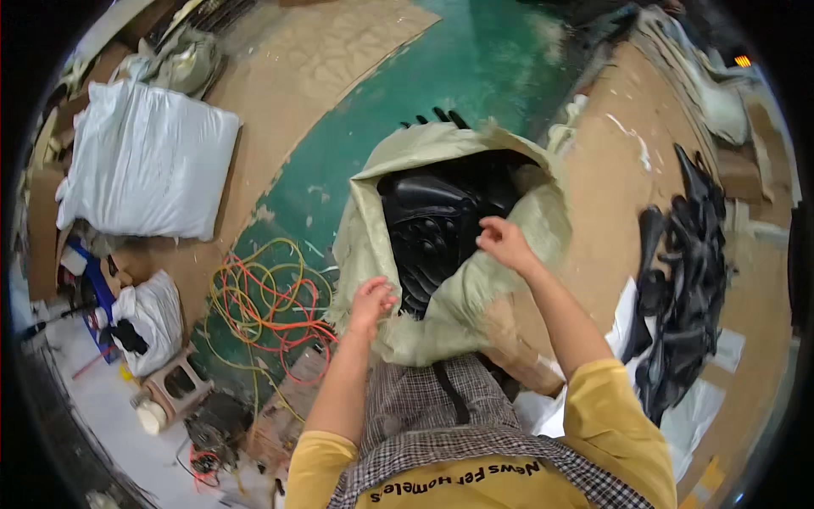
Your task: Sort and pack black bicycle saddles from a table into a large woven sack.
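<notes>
A pale green woven sack stands in front of me with its mouth open toward me. Inside lie several glossy black rubber gloves, packed together. Black finger-shaped tips also poke up beyond the sack's far rim. My left hand is at the sack's near left edge, its fingers loosely bent and apart; whether they touch the rim is unclear. My right hand hovers over the right side of the mouth, fingers half curled and slightly apart, with nothing visible in them.
On brown board at the right lies a pile of black gloves. Tangled red and yellow cords lie left on the green floor. A big white bag sits farther left, with a smaller white bag and a dark motor-like device nearer.
</notes>
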`<state>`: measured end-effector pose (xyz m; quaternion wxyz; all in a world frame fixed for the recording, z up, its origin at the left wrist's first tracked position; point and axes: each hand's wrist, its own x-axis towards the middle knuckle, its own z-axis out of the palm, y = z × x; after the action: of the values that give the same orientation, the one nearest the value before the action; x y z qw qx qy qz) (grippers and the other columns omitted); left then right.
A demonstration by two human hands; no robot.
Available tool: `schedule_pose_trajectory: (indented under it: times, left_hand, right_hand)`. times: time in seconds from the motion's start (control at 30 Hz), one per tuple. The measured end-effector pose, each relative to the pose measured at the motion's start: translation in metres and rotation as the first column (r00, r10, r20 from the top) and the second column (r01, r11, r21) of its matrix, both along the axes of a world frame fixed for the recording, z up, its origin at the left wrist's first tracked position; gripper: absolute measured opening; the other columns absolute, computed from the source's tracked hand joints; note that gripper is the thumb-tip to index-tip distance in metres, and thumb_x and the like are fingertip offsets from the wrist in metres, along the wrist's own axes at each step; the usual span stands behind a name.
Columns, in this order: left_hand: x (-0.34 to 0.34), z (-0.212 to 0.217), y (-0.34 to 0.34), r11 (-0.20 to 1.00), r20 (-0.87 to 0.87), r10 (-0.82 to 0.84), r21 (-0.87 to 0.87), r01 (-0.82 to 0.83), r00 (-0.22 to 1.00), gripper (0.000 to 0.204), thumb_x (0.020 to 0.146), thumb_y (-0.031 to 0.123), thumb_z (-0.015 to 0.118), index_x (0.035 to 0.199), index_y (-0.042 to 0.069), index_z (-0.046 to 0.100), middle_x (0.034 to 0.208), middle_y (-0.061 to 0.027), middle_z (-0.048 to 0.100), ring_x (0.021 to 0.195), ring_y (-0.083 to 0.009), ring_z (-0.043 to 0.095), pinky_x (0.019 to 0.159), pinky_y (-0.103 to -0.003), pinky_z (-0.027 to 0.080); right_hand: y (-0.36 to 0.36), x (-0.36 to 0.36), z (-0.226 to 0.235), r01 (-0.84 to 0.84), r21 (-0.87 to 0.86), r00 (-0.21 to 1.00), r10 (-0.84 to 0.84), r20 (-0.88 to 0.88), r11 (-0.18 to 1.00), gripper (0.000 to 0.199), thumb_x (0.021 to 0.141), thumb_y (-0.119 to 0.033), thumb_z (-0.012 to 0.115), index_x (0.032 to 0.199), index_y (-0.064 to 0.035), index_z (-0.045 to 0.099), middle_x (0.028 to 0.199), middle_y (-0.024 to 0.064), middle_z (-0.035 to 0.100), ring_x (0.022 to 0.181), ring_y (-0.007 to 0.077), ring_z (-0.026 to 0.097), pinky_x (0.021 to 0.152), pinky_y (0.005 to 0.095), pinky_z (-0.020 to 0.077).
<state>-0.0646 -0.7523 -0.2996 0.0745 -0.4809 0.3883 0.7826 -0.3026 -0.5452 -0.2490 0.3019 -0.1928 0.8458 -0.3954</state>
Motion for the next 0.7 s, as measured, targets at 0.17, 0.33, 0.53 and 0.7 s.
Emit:
schedule_pose_trajectory:
  times: [0.17, 0.33, 0.53, 0.7]
  left_hand:
    - [-0.02, -0.053, 0.042, 0.995, 0.019, 0.012, 0.097, -0.014, 1.0, 0.035, 0.082, 0.015, 0.061, 0.114, 0.005, 0.053, 0.097, -0.0032, 0.061, 0.074, -0.0123, 0.059, 0.064, -0.024, 0.045]
    - [-0.032, -0.102, 0.044, 0.986, 0.181, 0.16, 0.012, -0.165, 0.97, 0.05, 0.081, 0.01, 0.059, 0.127, 0.009, 0.04, 0.115, -0.0062, 0.049, 0.081, -0.0161, 0.058, 0.069, -0.031, 0.047]
    - [-0.054, -0.105, -0.039, 0.69, 0.007, 0.659, -0.405, -0.6, 0.753, 0.048, 0.076, 0.008, 0.061, 0.119, 0.007, 0.041, 0.11, -0.0073, 0.052, 0.083, -0.0169, 0.056, 0.072, -0.03, 0.045]
    - [-0.1, -0.144, -0.027, 0.84, 0.118, 0.121, -0.542, -0.038, 0.986, 0.036, 0.073, 0.009, 0.061, 0.108, 0.003, 0.055, 0.103, -0.0093, 0.059, 0.09, -0.021, 0.057, 0.08, -0.031, 0.045]
  right_hand:
    - [-0.05, -0.09, -0.098, -0.072, 0.281, 0.988, 0.107, -0.114, 0.957, 0.039, 0.071, -0.022, 0.069, 0.104, -0.0028, 0.06, 0.087, 0.0139, 0.062, 0.081, 0.0271, 0.06, 0.074, 0.0336, 0.0484]
    - [-0.079, -0.133, -0.176, -0.192, 0.403, 0.98, 0.2, 0.023, 0.895, 0.056, 0.069, -0.029, 0.07, 0.113, 0.0016, 0.055, 0.104, 0.0181, 0.061, 0.098, 0.031, 0.058, 0.086, 0.0346, 0.0452]
    - [-0.093, -0.151, -0.211, -0.633, 0.502, 0.769, 0.555, 0.319, 0.589, 0.095, 0.054, -0.036, 0.078, 0.131, 0.0003, 0.036, 0.117, 0.0201, 0.055, 0.107, 0.0331, 0.054, 0.093, 0.035, 0.0422]
    - [-0.116, -0.163, -0.193, -0.626, 0.541, 0.759, 0.6, 0.255, 0.562, 0.095, 0.052, -0.035, 0.076, 0.13, 0.0027, 0.037, 0.117, 0.0226, 0.054, 0.106, 0.0323, 0.055, 0.092, 0.0343, 0.0425]
